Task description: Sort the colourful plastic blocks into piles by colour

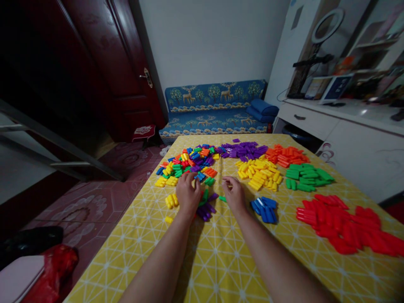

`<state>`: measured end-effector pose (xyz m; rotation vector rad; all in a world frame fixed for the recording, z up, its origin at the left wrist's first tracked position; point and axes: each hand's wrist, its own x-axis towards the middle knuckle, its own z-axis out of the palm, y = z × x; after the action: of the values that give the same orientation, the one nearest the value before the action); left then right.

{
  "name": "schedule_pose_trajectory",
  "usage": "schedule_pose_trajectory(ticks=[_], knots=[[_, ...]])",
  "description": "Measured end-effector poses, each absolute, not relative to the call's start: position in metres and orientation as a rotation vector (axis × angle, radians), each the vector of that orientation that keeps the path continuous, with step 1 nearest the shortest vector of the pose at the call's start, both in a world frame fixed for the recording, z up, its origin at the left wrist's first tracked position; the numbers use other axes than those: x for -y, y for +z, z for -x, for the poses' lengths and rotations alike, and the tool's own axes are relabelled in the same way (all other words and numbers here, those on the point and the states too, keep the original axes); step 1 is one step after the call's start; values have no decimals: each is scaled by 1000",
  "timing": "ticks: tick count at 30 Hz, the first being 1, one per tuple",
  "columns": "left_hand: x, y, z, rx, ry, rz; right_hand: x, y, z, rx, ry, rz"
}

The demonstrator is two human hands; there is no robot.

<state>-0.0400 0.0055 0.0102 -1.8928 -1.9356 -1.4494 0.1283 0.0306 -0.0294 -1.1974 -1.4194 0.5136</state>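
The left hand lies palm down on the near edge of the mixed heap, fingers curled over pieces. The right hand sits just beside it at 3 o'clock, fingertips drawn together. Whether either grips a piece I cannot tell. The desk seems laid out by colour. One mixed heap lies at 12 o'clock. Six single-colour heaps fan from 12 to 4 o'clock: purple heap, orange heap, yellow heap, green heap, blue heap, red heap.
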Motion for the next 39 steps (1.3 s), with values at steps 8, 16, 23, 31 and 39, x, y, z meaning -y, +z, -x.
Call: schedule_pose_trajectory(ticks=[8,16,23,31,39], knots=[[-27,-7,80,2110,-1194,1952,-30,-29,-127,1481,524,1233],[-28,-14,81,2060,-926,1980,-29,-28,-127,1508,518,1235],[-25,-11,77,2147,-1024,2072,-28,-28,-127,1519,502,1240],[-24,-6,75,1993,-1066,2218,-26,-26,-125,1588,498,1215],[-28,-9,75,1966,-822,2314,-24,-22,-125,1615,499,1223]])
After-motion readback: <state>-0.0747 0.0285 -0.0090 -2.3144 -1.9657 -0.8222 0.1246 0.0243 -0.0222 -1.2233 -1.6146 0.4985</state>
